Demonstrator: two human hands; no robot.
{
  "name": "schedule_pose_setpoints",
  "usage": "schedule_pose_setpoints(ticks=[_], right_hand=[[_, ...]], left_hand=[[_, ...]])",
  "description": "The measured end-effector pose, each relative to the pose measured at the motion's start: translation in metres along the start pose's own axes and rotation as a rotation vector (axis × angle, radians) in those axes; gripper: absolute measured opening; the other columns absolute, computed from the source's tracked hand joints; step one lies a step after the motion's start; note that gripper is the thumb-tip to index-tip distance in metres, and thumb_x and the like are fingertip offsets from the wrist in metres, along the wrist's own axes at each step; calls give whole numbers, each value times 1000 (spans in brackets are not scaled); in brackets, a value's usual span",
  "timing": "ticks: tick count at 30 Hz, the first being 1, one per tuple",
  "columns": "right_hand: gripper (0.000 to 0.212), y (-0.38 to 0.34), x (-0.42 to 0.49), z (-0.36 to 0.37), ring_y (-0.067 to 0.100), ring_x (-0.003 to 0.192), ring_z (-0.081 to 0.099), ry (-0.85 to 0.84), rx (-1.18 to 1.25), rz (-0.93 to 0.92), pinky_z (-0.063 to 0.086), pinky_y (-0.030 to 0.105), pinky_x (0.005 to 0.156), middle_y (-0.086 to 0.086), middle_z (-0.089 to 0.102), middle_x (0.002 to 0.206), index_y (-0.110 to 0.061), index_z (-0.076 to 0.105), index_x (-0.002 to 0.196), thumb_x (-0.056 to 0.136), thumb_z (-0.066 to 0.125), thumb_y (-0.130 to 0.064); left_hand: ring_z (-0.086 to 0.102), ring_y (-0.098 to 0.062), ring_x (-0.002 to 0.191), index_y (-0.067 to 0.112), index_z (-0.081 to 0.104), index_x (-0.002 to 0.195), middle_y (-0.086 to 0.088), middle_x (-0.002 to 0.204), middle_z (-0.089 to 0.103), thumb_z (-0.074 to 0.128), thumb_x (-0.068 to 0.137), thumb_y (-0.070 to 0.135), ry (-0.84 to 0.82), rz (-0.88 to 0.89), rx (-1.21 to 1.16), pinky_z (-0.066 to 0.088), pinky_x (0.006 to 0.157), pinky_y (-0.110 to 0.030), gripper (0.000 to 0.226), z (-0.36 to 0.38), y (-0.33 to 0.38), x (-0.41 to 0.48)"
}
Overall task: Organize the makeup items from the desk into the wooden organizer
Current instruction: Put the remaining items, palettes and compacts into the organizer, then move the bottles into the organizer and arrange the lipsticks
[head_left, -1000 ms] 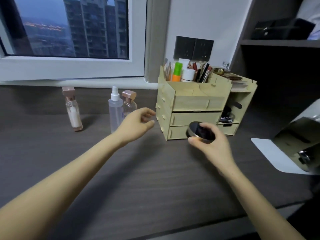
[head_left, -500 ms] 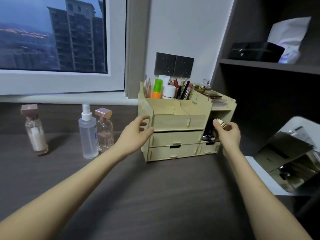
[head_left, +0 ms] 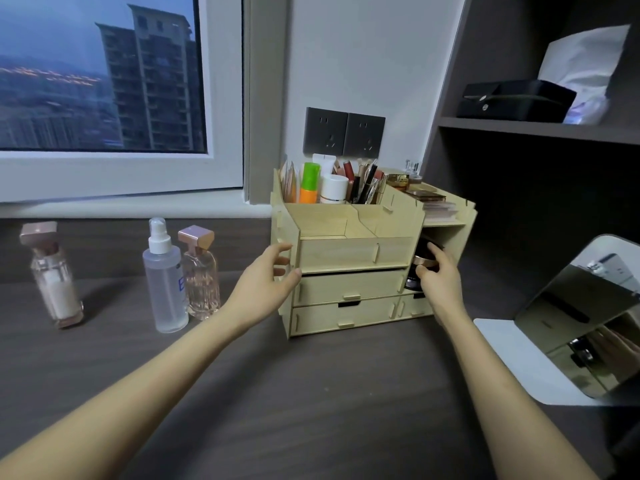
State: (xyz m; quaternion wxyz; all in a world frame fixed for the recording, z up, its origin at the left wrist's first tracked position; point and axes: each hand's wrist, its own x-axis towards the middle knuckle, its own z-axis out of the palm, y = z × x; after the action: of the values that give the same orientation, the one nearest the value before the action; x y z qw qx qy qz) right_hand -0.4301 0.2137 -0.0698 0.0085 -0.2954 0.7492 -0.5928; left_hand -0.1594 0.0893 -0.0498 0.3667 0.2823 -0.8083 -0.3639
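Observation:
The wooden organizer (head_left: 356,252) stands on the dark desk under the wall sockets, its top slots filled with tubes, brushes and lipsticks. My right hand (head_left: 441,282) grips a round black compact with a gold rim (head_left: 423,256) inside the organizer's open right compartment, above another dark round case. My left hand (head_left: 268,275) holds the organizer's left front edge, thumb on the front and fingers round the side panel. On the desk to the left stand a clear spray bottle (head_left: 165,278), a pink perfume bottle (head_left: 201,273) and a bottle with white contents (head_left: 52,275).
A tilted mirror on a white base (head_left: 588,327) stands on the right of the desk. Dark shelving on the right carries a black box (head_left: 516,100) and white paper. A window and its sill run behind the bottles.
My right hand carried the compact from in front of the organizer up into its right compartment. My left hand moved onto the organizer's left edge. The view shifted to the right and upward.

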Motion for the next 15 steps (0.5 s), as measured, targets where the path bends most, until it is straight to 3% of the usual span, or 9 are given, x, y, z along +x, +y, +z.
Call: schedule_pose_setpoints(ticks=[2,6,7,9,10,13,15], right_hand=[[54,-2,1,1,25,138,32,1,-22,-17,38,36,107,4,26,153,-22,40,140,90,50,-4],[51,-6,4,3,23,139,28,9,-100,-54,35,-2,83,6,24,155,-17,38,142,93,50,-8],[52,-8,3,2,23,138,29,9,-100,-56,39,0,85,6,26,154,-16,38,142,92,50,-7],[54,-13,-3,-1,26,136,33,30,-127,-64,39,27,106,7,32,151,-16,39,141,90,50,-3],[53,-15,-7,-2,27,133,38,66,-151,-71,37,35,107,9,36,147,-14,42,139,88,49,0],[44,-27,-29,-3,31,116,51,290,-227,-169,41,38,94,13,50,129,-8,53,125,83,49,4],[31,-38,-50,-1,30,99,56,403,-239,-359,42,35,81,15,57,110,-5,59,111,82,52,1]], left_hand=[[55,-13,101,21,41,135,-2,120,55,57,88,26,0,-3,6,42,87,-25,49,0,2,0],[53,-12,102,21,39,136,-2,124,53,57,89,24,-16,-4,2,40,85,-24,51,-2,7,-3],[53,-12,102,21,39,136,-3,124,53,57,89,23,-19,-3,3,40,85,-24,51,-3,9,-4],[53,-12,103,21,41,135,-3,125,54,57,89,22,-21,4,14,39,86,-23,50,-5,11,-6],[54,-12,104,21,42,135,-3,125,54,57,88,22,-19,5,22,39,86,-22,49,-7,13,-7],[55,-14,107,19,44,134,-3,124,55,58,88,21,-24,-14,37,39,88,-21,47,-16,15,-14],[55,-14,107,16,48,131,-4,123,56,58,88,20,-26,-27,62,39,87,-20,44,-23,13,-21]])
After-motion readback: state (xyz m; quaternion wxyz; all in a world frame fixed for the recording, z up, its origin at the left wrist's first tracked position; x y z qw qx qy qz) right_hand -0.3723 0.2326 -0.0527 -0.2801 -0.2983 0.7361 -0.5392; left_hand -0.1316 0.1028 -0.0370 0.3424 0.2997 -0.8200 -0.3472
